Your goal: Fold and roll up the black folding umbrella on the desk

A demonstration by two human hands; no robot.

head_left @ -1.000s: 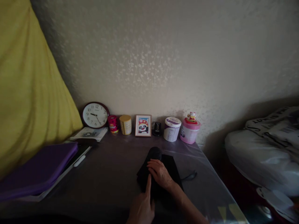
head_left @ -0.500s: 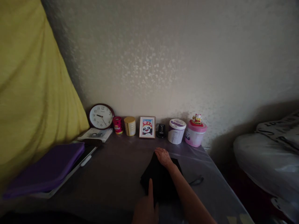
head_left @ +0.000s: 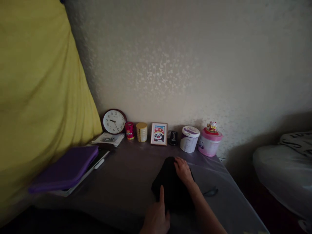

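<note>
A black cloth item (head_left: 168, 182) lies on the table in front of me, wide at the near side and narrower at the far side; I cannot make out its kind. My right hand (head_left: 183, 170) rests on its far right part, fingers laid over the fabric close together. At the near edge is my left hand (head_left: 157, 214), its index finger stretched forward onto the cloth and its thumb apart; its other fingers are dark and hard to see. Just right of the cloth, a thin dark loop (head_left: 211, 191), like a strap, lies on the table.
Along the wall stand a clock (head_left: 114, 121), a red can (head_left: 129, 131), a yellow-lidded jar (head_left: 141, 132), a panda picture frame (head_left: 159, 134), a white tub (head_left: 189, 139) and a pink tub (head_left: 210, 143) bearing a figurine (head_left: 211, 126). A purple case (head_left: 65, 169) lies left, by a yellow curtain (head_left: 44, 97).
The view has swung slightly left. My right hand has slid from the cloth's far left corner rightward along its far side. The left index finger still points forward on the cloth.
</note>
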